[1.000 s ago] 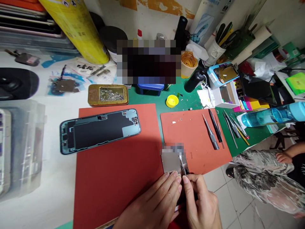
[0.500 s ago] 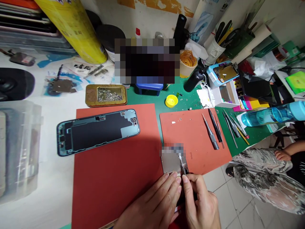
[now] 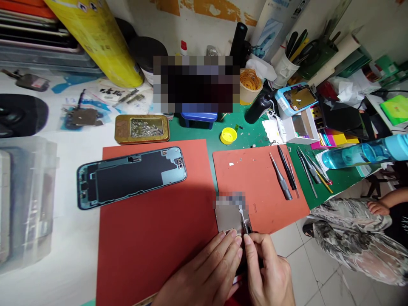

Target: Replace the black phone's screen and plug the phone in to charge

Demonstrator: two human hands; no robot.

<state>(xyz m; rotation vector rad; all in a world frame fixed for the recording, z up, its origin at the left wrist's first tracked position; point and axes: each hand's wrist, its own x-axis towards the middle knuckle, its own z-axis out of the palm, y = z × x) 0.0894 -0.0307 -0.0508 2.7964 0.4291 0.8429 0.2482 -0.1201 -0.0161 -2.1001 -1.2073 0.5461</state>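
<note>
At mat (image 3: 255,178) edge: left fingers (image 3: 234,239) outstretched on grey plate (image 3: 227,220); right fingers (image 3: 252,243) pinch slim metal tool (image 3: 245,218).

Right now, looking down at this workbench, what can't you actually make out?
All from the head view:
The near end of the grey plate is hidden under the left hand and right hand.
The thin tool has its handle buried in the right hand.
A pixelated block masks the back of the bench; a smaller patch masks the plate's far edge.
Bits in the brass tin are too small.
The clear box is blurred.
</note>
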